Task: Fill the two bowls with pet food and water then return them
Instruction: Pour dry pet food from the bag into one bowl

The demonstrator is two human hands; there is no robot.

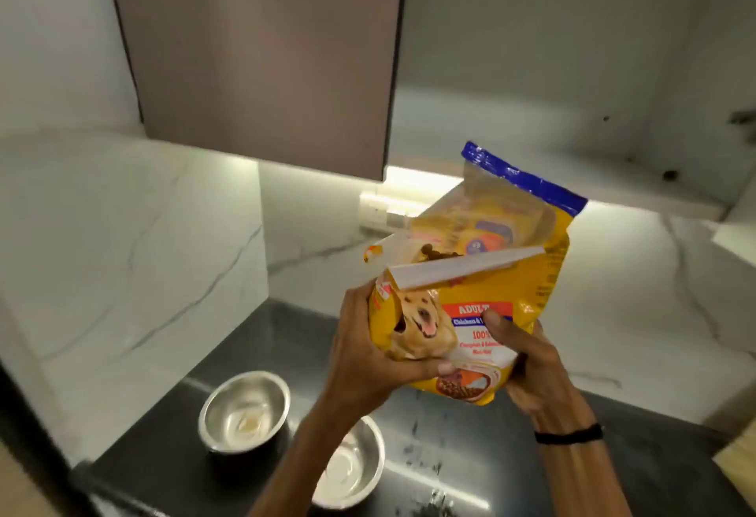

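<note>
With your left hand (368,357) and right hand (532,369) both gripping the lower sides of the open dog food bag (482,312), held above the steel bowls (244,410), expect soft, shifting walls, so support its base.

Left steel bowl (244,410) sits near the marble side wall (122,250) at the worktop's (511,455) left edge, with the right steel bowl (352,471) just beside it toward the front. The dog food bag (482,312) hangs above them, and the cupboard door (262,58) looms over the back-left corner. Open worktop runs off to the right.
</note>
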